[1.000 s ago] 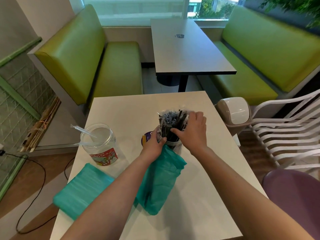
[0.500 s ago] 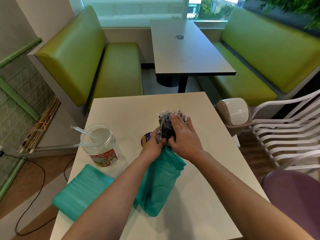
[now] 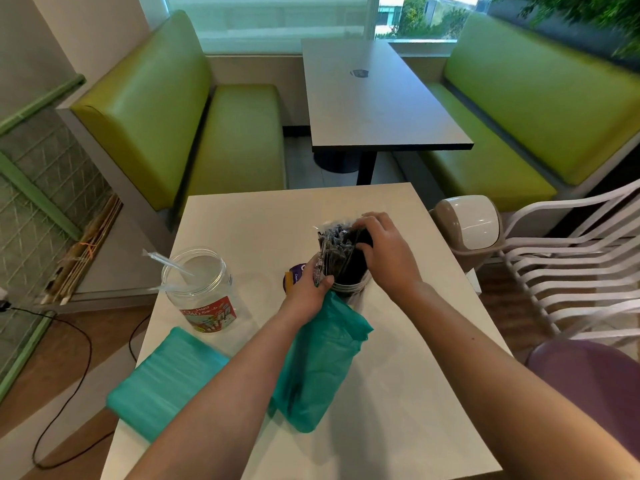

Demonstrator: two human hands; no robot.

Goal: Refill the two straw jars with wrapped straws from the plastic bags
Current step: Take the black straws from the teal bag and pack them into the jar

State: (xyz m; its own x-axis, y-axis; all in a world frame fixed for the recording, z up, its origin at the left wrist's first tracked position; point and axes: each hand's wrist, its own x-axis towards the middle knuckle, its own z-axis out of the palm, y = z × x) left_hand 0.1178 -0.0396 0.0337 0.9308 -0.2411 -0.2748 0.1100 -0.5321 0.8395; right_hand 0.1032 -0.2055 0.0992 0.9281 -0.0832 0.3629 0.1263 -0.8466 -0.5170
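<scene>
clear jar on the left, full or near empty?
Near empty. The clear jar stands upright with no lid, holding only a couple of clear wrapped straws that lean out over its rim.

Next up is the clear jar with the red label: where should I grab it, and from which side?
Grip the clear jar around its ribbed neck or upper wall, coming from its right. It stands upright and open, and a wrapped straw leans out over its left rim, so avoid the top and left.

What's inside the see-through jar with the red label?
The clear jar holds only a couple of clear wrapped straws, one poking out over the rim. Its red label hides the very bottom.
</scene>
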